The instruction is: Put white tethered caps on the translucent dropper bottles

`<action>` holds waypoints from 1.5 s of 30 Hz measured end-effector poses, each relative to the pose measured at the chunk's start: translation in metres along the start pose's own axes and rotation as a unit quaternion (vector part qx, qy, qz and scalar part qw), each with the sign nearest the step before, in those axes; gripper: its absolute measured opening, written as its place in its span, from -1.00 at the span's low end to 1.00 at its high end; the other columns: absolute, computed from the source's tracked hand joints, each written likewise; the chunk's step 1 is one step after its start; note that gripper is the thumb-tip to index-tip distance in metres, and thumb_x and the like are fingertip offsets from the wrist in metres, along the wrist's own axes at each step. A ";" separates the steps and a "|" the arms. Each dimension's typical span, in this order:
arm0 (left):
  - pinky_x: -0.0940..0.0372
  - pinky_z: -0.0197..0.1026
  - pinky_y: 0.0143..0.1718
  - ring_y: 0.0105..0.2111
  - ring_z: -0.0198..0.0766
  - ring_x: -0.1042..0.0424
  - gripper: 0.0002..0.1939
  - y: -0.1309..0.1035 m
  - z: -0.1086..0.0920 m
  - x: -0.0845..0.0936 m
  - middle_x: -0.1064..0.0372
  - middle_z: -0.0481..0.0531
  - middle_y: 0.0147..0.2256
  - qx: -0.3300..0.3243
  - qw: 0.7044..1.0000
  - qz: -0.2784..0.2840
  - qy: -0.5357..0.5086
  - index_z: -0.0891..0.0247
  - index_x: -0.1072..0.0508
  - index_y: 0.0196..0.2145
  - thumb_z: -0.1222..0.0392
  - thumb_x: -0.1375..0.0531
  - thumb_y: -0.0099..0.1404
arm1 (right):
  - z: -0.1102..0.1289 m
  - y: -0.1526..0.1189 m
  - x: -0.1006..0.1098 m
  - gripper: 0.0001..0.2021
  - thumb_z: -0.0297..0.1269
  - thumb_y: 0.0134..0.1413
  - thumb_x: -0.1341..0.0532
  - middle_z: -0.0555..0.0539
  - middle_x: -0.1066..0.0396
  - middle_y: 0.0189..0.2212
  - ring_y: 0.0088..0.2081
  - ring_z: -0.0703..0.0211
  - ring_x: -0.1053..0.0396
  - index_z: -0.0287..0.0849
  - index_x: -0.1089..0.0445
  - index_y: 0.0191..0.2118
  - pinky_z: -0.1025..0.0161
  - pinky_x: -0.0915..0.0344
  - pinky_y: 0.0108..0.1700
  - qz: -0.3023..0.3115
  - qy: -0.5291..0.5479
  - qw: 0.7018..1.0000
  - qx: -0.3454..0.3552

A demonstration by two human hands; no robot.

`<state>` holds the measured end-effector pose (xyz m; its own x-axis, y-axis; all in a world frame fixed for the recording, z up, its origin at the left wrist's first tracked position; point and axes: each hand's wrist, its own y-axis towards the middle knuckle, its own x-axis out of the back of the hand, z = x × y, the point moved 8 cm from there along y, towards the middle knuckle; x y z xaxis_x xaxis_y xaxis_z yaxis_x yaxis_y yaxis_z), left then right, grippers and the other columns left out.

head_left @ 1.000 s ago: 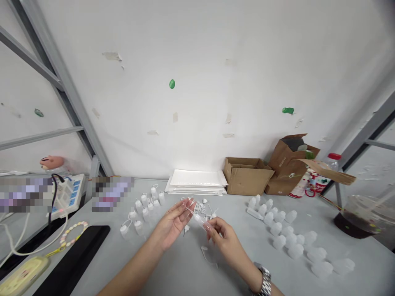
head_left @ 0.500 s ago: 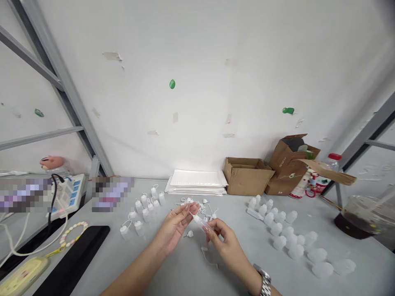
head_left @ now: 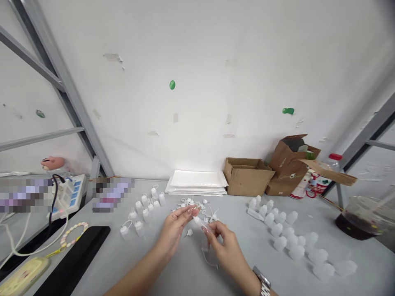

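My right hand (head_left: 222, 240) grips a small translucent bottle (head_left: 202, 224), tilted with its white top toward my left hand (head_left: 176, 225). The fingertips of my left hand are pressed together at the bottle's top; whatever they pinch is too small to make out. Behind the hands lies a loose pile of white caps with straps (head_left: 212, 216). One white cap (head_left: 189, 232) lies apart, just below the pile. A thin strap piece (head_left: 210, 261) rests on the table under my right hand. Capped bottles (head_left: 145, 213) stand in a group to the left.
Several translucent bottles (head_left: 276, 229) spread over the right side. At the back are white packets (head_left: 197, 181), a cardboard box (head_left: 247, 179) and a brown paper bag (head_left: 285, 172). A dark drink cup (head_left: 356, 224) stands far right. A black bar (head_left: 75, 259), bracelet (head_left: 74, 234) and power strip (head_left: 72, 195) lie left.
My left fingers have closed in and shifted slightly at the bottle's top, where a thin strap showed before. My right hand keeps hold of the bottle, nearly in place.
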<state>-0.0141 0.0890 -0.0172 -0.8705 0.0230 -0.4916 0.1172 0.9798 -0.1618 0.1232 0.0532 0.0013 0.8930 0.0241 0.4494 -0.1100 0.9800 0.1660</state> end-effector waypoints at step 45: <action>-0.22 -0.22 -0.59 -0.65 -0.29 -0.35 -0.77 -0.089 0.006 -0.062 -0.41 0.01 -0.64 -0.563 0.567 0.200 0.568 0.16 -0.46 -0.26 0.17 -0.08 0.13 | 0.063 0.067 -0.154 -0.85 -0.21 -0.09 -0.24 -0.07 -0.43 -0.46 -0.29 0.10 -0.30 -0.20 -0.40 -0.49 0.19 -0.01 -0.20 0.138 -0.261 0.932 0.211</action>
<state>0.0323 -0.0013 0.0225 -0.7031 -0.2251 0.6745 0.5908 0.3428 0.7303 -0.0498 0.1027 -0.0014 0.4839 0.0568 0.8733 -0.5642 0.7831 0.2616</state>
